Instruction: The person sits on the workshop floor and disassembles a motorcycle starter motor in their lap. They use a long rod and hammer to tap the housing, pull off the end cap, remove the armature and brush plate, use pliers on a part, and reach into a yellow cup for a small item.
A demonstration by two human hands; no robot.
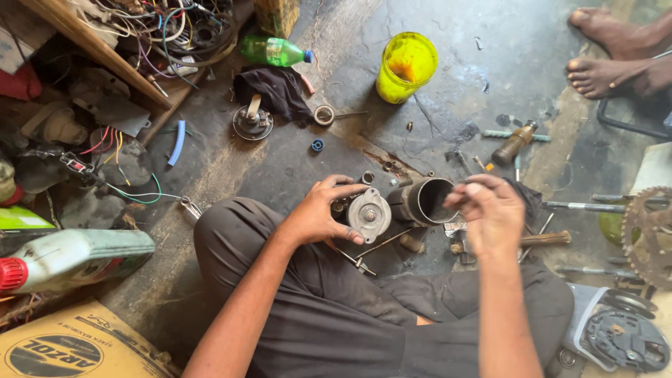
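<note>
I sit cross-legged on a dark, oily floor. My left hand [318, 213] grips a round silver motor end cover [369, 214] with a small gear at its centre. Just to its right a dark cylindrical motor housing [423, 201] lies on its side, open end toward me. My right hand [490, 210] hovers beside that housing with fingertips pinched together; whether something tiny sits between them I cannot tell. Long thin bolts [371, 248] lie on the floor below the cover.
A yellow plastic cup [406, 66] and green bottle [274, 50] stand farther off. A dark rag [276, 91], round metal part [252, 122], screwdriver [514, 142], sprocket [647, 234] and another person's bare feet [609, 52] surround me. Wires clutter a shelf [91, 42] at left.
</note>
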